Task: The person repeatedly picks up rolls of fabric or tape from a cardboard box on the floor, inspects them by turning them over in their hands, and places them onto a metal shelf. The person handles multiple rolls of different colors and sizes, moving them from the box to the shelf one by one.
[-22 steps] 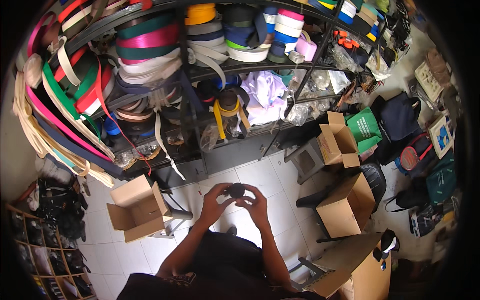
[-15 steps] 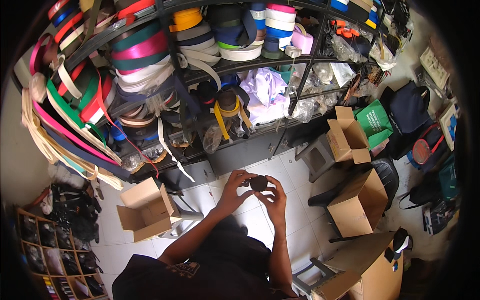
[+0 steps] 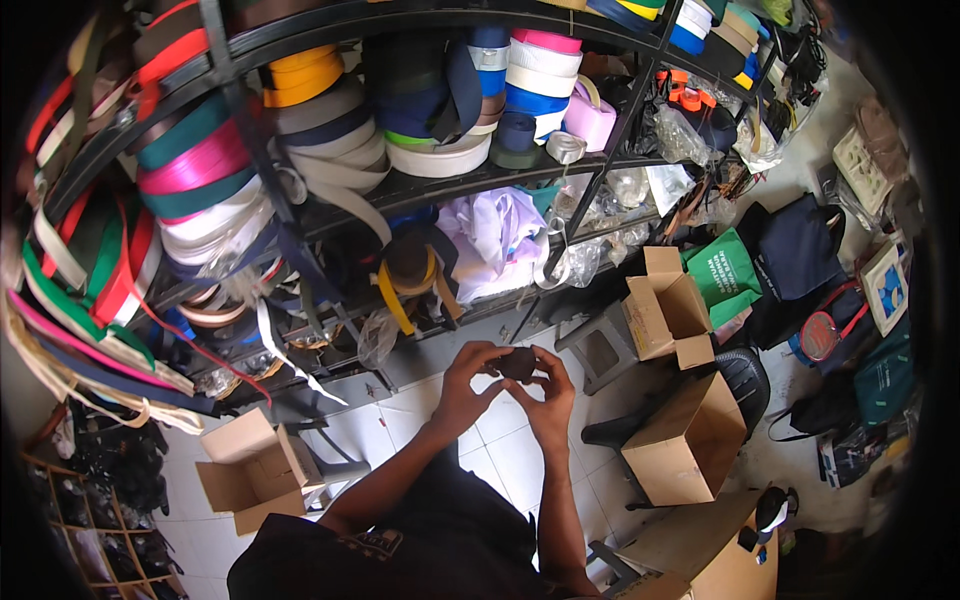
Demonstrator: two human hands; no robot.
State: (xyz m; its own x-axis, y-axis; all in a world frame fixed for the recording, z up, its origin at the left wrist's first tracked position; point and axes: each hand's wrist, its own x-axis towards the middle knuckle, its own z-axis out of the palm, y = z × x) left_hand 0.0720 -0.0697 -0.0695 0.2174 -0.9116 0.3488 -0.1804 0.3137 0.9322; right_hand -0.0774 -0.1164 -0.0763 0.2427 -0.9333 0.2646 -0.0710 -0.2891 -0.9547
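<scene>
Hands met in front of the chest, over the white tiled floor point(image 3: 505, 455). Left hand point(image 3: 468, 385) and right hand point(image 3: 548, 400) both gripped one small dark roll point(image 3: 517, 363), held up between them at fingertip level. Left hand's fingers curled over the roll's left side and top; right hand's fingers closed on its right side and underside. Neither hand was spread wide, both narrowed onto the roll. What the roll was made of: cannot tell, too small and dark.

Surroundings:
- Black metal shelf rack point(image 3: 420, 190) stood just beyond the hands, packed with reels of webbing point(image 3: 200, 165) in pink, green, white, yellow, blue, orange. Loose strap ends hung off the left side.
- White cloth bundle point(image 3: 495, 235) sat on a lower shelf, above the hands.
- Open cardboard box point(image 3: 250, 470) lay on the floor to the left, flaps up.
- Second open cardboard box point(image 3: 668, 312) sat to the right, near the rack's end.
- Third, larger cardboard box point(image 3: 690, 440) stood below that one, beside a dark stool point(image 3: 600, 355).
- Green bag point(image 3: 728, 272) and dark blue bag point(image 3: 795, 245) leaned together further right.
- Wooden cubby rack point(image 3: 75, 530) showed at lower left, its contents too dark to tell.

The person's dark shirt point(image 3: 420, 545) filled the lower middle of the view.
</scene>
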